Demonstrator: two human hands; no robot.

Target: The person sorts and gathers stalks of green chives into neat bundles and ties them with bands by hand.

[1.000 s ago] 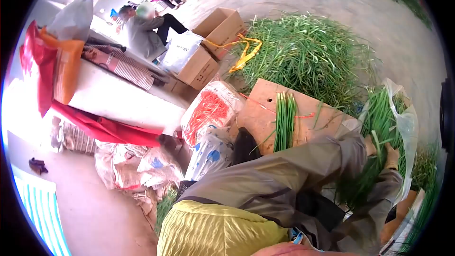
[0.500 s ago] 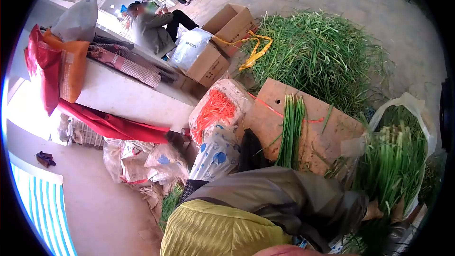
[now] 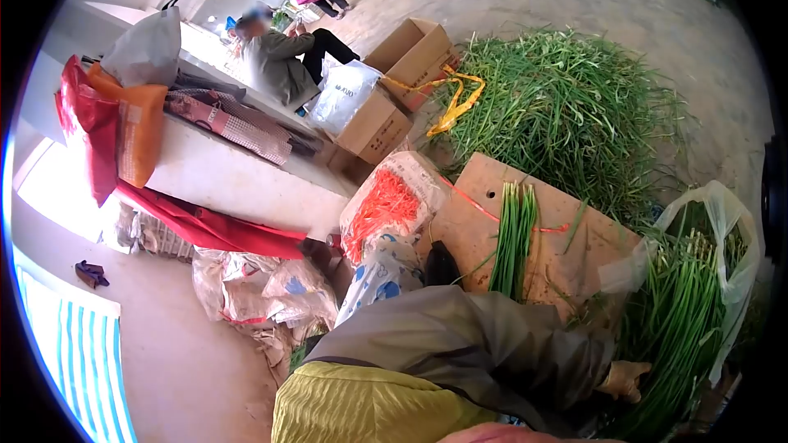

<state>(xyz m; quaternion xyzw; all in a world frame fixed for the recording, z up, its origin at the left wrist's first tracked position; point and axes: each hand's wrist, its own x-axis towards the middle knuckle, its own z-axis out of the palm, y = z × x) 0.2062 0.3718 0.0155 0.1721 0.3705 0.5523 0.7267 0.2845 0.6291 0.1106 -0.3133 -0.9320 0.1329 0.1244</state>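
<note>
Stalks, green, long: one mass in an open plastic bag, toward 4 o'clock of the view; long axis 1 to 7 o'clock, pale ends uppermost. Left hand: only hand showing, close at the lower side of the mass, which lies from its fingers between 1 and 3 o'clock. Fingers bent; pinching or not, cannot tell. Right hand: not visible. Board, bearing a smaller bunch: 11 o'clock from left hand.
</note>
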